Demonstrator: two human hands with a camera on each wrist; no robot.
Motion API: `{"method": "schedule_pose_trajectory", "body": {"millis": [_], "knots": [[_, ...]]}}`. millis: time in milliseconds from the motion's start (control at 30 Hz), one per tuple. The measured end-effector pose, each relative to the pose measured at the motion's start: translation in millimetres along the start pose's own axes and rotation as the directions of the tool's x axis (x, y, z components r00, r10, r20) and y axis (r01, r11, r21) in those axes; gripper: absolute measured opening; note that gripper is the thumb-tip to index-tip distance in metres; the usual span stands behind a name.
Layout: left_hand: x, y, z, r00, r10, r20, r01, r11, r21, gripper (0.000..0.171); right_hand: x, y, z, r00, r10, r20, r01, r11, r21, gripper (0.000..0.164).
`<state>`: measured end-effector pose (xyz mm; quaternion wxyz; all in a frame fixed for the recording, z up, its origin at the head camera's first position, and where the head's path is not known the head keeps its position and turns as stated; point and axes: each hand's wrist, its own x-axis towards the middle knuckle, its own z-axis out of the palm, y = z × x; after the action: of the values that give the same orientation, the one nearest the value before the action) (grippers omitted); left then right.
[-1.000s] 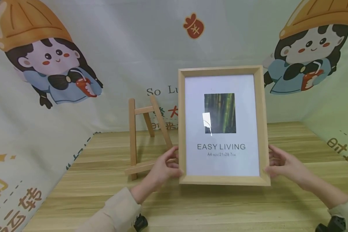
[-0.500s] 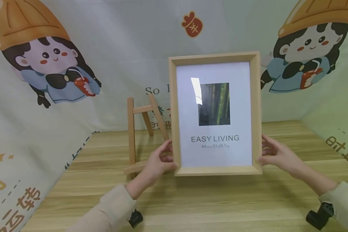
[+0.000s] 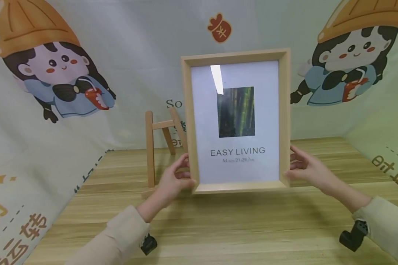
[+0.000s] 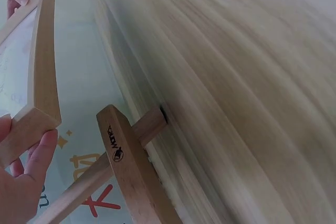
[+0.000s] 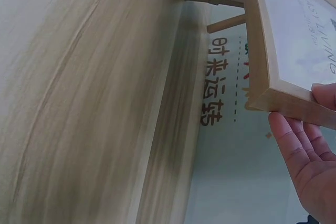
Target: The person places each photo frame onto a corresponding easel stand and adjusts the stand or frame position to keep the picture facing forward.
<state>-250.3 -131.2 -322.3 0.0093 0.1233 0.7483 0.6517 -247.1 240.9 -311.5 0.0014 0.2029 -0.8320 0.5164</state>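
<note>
A light wooden picture frame (image 3: 238,187) is held up off the table, its printed sheet with a bamboo picture and "EASY LIVING" facing me. My left hand (image 3: 170,182) grips its lower left side, thumb at the front and fingers behind. On the opposite lower side my right hand (image 3: 315,173) pinches the edge in the same manner. Behind the frame and to its left stands a small wooden easel (image 3: 150,147), its right part hidden by the frame. In the left wrist view the easel's ledge (image 4: 134,166) lies close to the frame's lower corner.
The wood-grain table (image 3: 238,228) stretches under both arms. A pale printed cloth (image 3: 136,55) with cartoon figures hangs at the back and along both sides. Black wrist cameras (image 3: 353,235) sit below the sleeves.
Both hands have raised the frame and carried it left, so it covers more of the easel. The glare on its front has moved up. The easel stays in place.
</note>
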Motion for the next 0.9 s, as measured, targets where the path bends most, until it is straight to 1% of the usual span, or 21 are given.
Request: {"method": "schedule_pose_trajectory", "body": {"millis": [133,367,533,700,900], "knots": [[-0.1,1.1,-6.7,1.000,-0.003,-0.015,0.003,1.000,0.024,0.080,6,-3,3,1.000,-0.008,0.002,0.008,1.000,0.001,0.082],[-1.0,3.5,-16.2,0.999,-0.019,-0.048,0.022,0.998,0.060,0.081,16,-8,8,0.999,-0.035,0.017,0.034,0.999,0.042,0.084],[-1.9,5.2,-23.0,0.997,-0.001,-0.073,0.007,0.996,0.086,0.083,23,-12,13,0.999,-0.037,0.026,0.036,0.999,0.030,0.083],[-1.9,6.3,-31.0,0.997,0.026,-0.073,-0.017,0.993,0.117,0.084,31,-15,17,0.999,-0.032,0.022,0.032,0.999,0.031,0.083],[-1.5,8.4,-39.5,0.996,0.020,-0.085,-0.009,0.991,0.130,0.083,40,-17,23,0.999,-0.038,0.020,0.038,0.999,0.015,0.083]]}}
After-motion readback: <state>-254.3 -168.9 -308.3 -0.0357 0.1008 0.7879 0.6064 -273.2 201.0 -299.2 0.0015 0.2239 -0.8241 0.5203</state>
